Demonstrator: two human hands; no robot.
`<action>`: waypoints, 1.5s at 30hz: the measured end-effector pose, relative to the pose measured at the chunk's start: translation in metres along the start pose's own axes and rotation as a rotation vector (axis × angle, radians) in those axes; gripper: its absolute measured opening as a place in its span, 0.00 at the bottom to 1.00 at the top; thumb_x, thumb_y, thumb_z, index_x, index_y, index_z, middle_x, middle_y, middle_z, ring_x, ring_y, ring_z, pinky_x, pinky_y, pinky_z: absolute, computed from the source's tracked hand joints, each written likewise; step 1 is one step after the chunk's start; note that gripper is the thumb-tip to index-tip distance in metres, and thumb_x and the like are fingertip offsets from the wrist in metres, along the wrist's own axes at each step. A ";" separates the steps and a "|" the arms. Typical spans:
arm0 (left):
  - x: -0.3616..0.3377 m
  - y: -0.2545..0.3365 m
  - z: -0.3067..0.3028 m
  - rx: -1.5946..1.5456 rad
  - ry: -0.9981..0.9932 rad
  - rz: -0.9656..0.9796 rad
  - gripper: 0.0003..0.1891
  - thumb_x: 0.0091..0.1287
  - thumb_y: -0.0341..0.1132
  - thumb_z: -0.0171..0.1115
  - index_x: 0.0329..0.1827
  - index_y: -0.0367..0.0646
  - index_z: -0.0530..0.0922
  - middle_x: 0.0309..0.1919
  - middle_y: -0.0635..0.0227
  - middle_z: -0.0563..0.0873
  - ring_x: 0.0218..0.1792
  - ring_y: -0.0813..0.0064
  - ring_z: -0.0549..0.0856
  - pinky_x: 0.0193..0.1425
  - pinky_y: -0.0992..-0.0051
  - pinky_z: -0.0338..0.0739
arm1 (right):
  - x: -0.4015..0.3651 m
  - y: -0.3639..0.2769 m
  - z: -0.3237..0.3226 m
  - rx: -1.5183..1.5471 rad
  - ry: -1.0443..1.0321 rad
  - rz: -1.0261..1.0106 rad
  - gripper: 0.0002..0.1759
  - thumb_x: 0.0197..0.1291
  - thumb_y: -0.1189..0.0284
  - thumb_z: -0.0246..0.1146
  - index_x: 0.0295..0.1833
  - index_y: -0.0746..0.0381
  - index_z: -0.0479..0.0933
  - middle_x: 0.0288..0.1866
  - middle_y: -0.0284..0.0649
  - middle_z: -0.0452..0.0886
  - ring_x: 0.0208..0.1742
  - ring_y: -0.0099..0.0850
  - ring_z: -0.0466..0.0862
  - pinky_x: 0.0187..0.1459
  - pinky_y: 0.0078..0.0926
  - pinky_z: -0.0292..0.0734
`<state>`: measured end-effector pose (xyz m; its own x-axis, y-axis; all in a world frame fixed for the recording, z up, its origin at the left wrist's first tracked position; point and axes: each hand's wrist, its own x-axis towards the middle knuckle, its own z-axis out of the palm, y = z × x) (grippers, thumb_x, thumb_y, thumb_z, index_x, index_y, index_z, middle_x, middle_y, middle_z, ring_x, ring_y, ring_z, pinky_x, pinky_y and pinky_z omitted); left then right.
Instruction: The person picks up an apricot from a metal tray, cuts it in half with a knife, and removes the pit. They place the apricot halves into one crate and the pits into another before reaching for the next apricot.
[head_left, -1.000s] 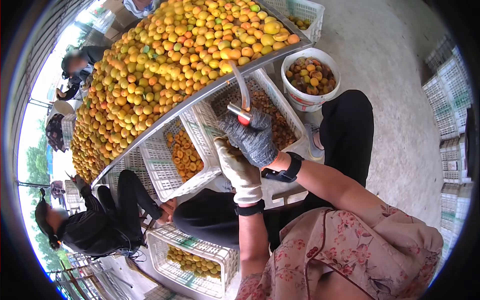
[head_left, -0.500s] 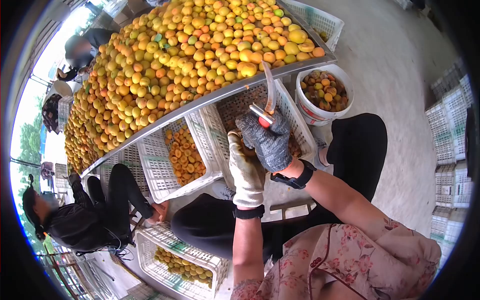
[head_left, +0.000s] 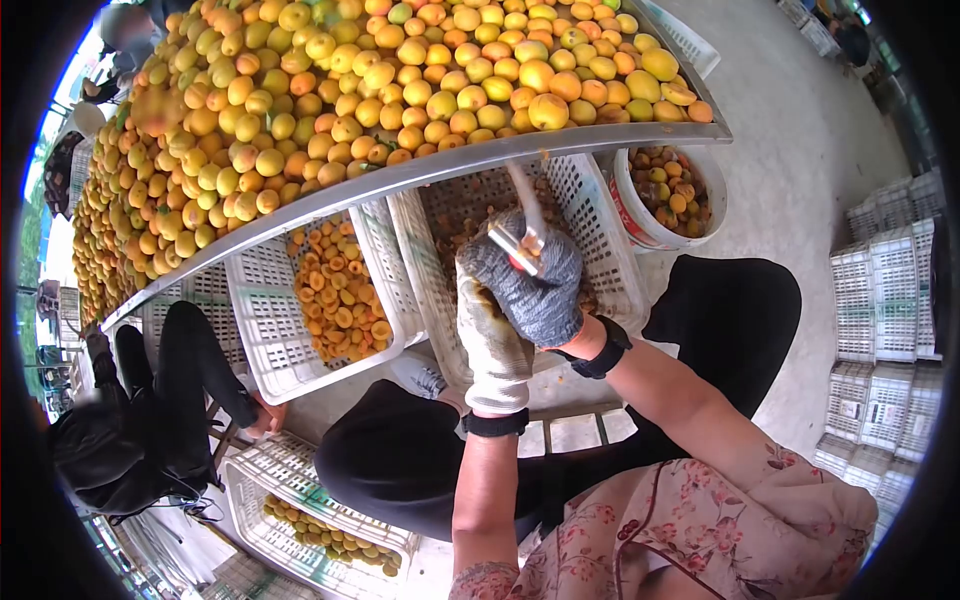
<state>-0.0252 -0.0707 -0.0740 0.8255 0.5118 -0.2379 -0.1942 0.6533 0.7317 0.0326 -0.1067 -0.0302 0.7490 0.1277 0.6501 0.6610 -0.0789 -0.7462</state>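
Observation:
My right hand (head_left: pixel 545 290), in a grey knit glove, is closed around a knife (head_left: pixel 528 200) with a curved blade and a shiny metal part by the grip. The blade points up and away from me, slightly blurred. Pressed against it is my left hand (head_left: pixel 492 345), in a stained white glove with its fingers curled; whatever lies in them is hidden by the grey glove. Both hands are above a white plastic crate (head_left: pixel 612 235) with brownish scraps inside. Beyond them, many whole apricots (head_left: pixel 440 105) cover a table with a metal edge (head_left: pixel 400 181).
Left of my hands, a white crate (head_left: pixel 262 345) contains halved apricots (head_left: pixel 345 290). A white bucket (head_left: pixel 690 241) of darker fruit stands at the right. Another crate (head_left: pixel 290 455) with fruit sits lower left, near a seated person (head_left: pixel 130 440). Stacked crates (head_left: pixel 880 300) line the right side.
The view has shifted, so the table edge and crates appear displaced. My hands stay together over the crate; the knife's blade now leans further left and is more blurred.

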 end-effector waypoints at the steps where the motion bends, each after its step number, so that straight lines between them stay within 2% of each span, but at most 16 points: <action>1: 0.003 -0.007 -0.003 -0.031 0.076 0.053 0.22 0.75 0.48 0.40 0.61 0.41 0.69 0.57 0.65 0.76 0.57 0.71 0.76 0.62 0.69 0.71 | -0.007 0.009 0.007 0.229 0.012 0.249 0.12 0.50 0.73 0.73 0.36 0.62 0.77 0.28 0.33 0.81 0.26 0.22 0.78 0.29 0.22 0.72; 2: 0.003 0.012 0.014 -0.287 0.002 -0.060 0.20 0.74 0.48 0.42 0.55 0.42 0.72 0.52 0.67 0.78 0.53 0.72 0.78 0.58 0.70 0.73 | -0.006 0.011 0.023 0.441 0.167 0.452 0.10 0.53 0.72 0.71 0.39 0.62 0.79 0.29 0.33 0.82 0.25 0.21 0.78 0.27 0.20 0.72; 4: 0.005 0.004 0.001 -0.265 0.113 -0.061 0.19 0.73 0.50 0.45 0.47 0.44 0.74 0.40 0.70 0.80 0.44 0.76 0.80 0.50 0.75 0.77 | -0.003 0.010 0.006 1.035 0.132 0.884 0.09 0.55 0.73 0.69 0.41 0.62 0.80 0.29 0.30 0.82 0.22 0.18 0.76 0.24 0.16 0.70; 5: 0.006 0.007 0.002 -0.245 0.195 -0.104 0.18 0.72 0.52 0.47 0.40 0.47 0.73 0.29 0.75 0.78 0.32 0.80 0.80 0.35 0.79 0.77 | 0.003 0.010 0.003 1.107 0.080 0.883 0.06 0.57 0.73 0.66 0.41 0.60 0.80 0.28 0.28 0.81 0.20 0.16 0.74 0.19 0.15 0.65; 6: 0.003 0.012 0.005 -0.246 0.197 -0.109 0.18 0.72 0.52 0.47 0.40 0.47 0.73 0.29 0.75 0.78 0.32 0.80 0.80 0.35 0.79 0.77 | 0.004 0.012 0.003 1.150 0.124 0.979 0.04 0.60 0.70 0.64 0.40 0.56 0.79 0.25 0.26 0.78 0.16 0.16 0.71 0.16 0.16 0.62; 8: -0.003 0.022 0.011 -0.219 0.292 -0.238 0.17 0.71 0.53 0.48 0.37 0.50 0.74 0.26 0.76 0.77 0.24 0.83 0.77 0.25 0.81 0.73 | 0.010 0.013 -0.001 1.222 0.121 1.110 0.05 0.62 0.66 0.62 0.34 0.53 0.75 0.19 0.23 0.70 0.14 0.18 0.67 0.14 0.18 0.59; 9: -0.002 0.019 0.011 -0.139 0.326 -0.195 0.17 0.67 0.56 0.51 0.38 0.53 0.72 0.22 0.81 0.72 0.10 0.84 0.66 0.10 0.80 0.54 | 0.011 0.013 0.000 1.220 0.121 1.109 0.05 0.62 0.66 0.62 0.34 0.53 0.75 0.19 0.23 0.70 0.14 0.18 0.67 0.14 0.18 0.59; 13: -0.007 0.021 0.005 -0.150 0.211 -0.159 0.18 0.73 0.52 0.45 0.34 0.49 0.72 0.25 0.76 0.76 0.23 0.83 0.75 0.23 0.82 0.68 | 0.005 0.025 0.002 1.355 0.068 1.132 0.12 0.64 0.63 0.60 0.28 0.50 0.68 0.15 0.23 0.60 0.12 0.19 0.62 0.16 0.21 0.57; 15: -0.003 0.015 0.011 0.069 0.321 0.132 0.19 0.74 0.50 0.41 0.32 0.47 0.71 0.24 0.76 0.73 0.25 0.84 0.72 0.28 0.83 0.68 | 0.002 0.027 0.003 1.404 0.061 1.157 0.14 0.64 0.63 0.59 0.27 0.50 0.66 0.15 0.23 0.58 0.13 0.20 0.61 0.16 0.22 0.58; 22: -0.006 0.020 0.011 -0.107 0.212 0.216 0.15 0.73 0.48 0.45 0.31 0.51 0.69 0.25 0.78 0.70 0.23 0.85 0.71 0.24 0.81 0.66 | 0.001 0.020 -0.003 1.476 0.021 1.056 0.13 0.65 0.62 0.57 0.28 0.50 0.66 0.17 0.24 0.60 0.15 0.20 0.62 0.20 0.22 0.61; 28: -0.018 0.025 0.008 -0.263 0.015 -0.186 0.17 0.72 0.54 0.42 0.38 0.54 0.72 0.22 0.78 0.73 0.15 0.84 0.70 0.15 0.80 0.62 | 0.015 -0.012 -0.014 1.342 0.083 0.971 0.08 0.62 0.66 0.61 0.32 0.53 0.71 0.18 0.24 0.65 0.14 0.19 0.65 0.16 0.21 0.61; 30: -0.024 0.030 0.013 -0.227 0.021 -0.178 0.18 0.72 0.56 0.41 0.43 0.55 0.72 0.22 0.77 0.74 0.15 0.82 0.70 0.15 0.80 0.62 | 0.017 -0.020 -0.019 1.236 0.024 0.888 0.06 0.61 0.67 0.62 0.36 0.57 0.75 0.20 0.26 0.68 0.15 0.20 0.67 0.16 0.20 0.63; 36: -0.045 0.043 0.025 -0.208 -0.053 -0.090 0.19 0.71 0.56 0.45 0.28 0.54 0.67 0.18 0.76 0.71 0.14 0.79 0.68 0.15 0.78 0.61 | 0.016 -0.046 -0.025 1.210 -0.035 0.774 0.10 0.60 0.73 0.63 0.46 0.63 0.77 0.30 0.29 0.80 0.26 0.20 0.79 0.25 0.16 0.72; 40: -0.056 0.051 0.024 -0.222 -0.077 -0.134 0.20 0.71 0.56 0.44 0.25 0.54 0.64 0.17 0.76 0.69 0.14 0.80 0.67 0.15 0.78 0.60 | 0.022 -0.054 -0.032 1.663 -0.189 0.924 0.09 0.59 0.76 0.63 0.45 0.64 0.80 0.36 0.33 0.82 0.33 0.22 0.81 0.34 0.16 0.77; 44: -0.052 0.049 0.013 -0.204 -0.119 -0.185 0.21 0.71 0.57 0.40 0.26 0.54 0.65 0.17 0.75 0.71 0.13 0.80 0.67 0.15 0.78 0.59 | 0.026 -0.056 -0.028 1.494 -0.387 0.906 0.09 0.57 0.75 0.66 0.44 0.64 0.80 0.37 0.34 0.83 0.37 0.19 0.80 0.40 0.18 0.78; 45: -0.049 0.049 0.012 -0.218 -0.135 -0.233 0.21 0.71 0.58 0.39 0.26 0.54 0.65 0.18 0.75 0.71 0.13 0.80 0.67 0.14 0.78 0.58 | 0.030 -0.069 -0.025 1.121 -0.371 0.775 0.09 0.56 0.75 0.67 0.43 0.64 0.81 0.36 0.33 0.83 0.37 0.18 0.80 0.41 0.18 0.78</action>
<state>-0.0692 -0.0706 -0.0183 0.9208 0.2656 -0.2857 -0.0882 0.8553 0.5106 0.0108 -0.1217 0.0446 0.7304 0.6778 0.0845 -0.4235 0.5464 -0.7226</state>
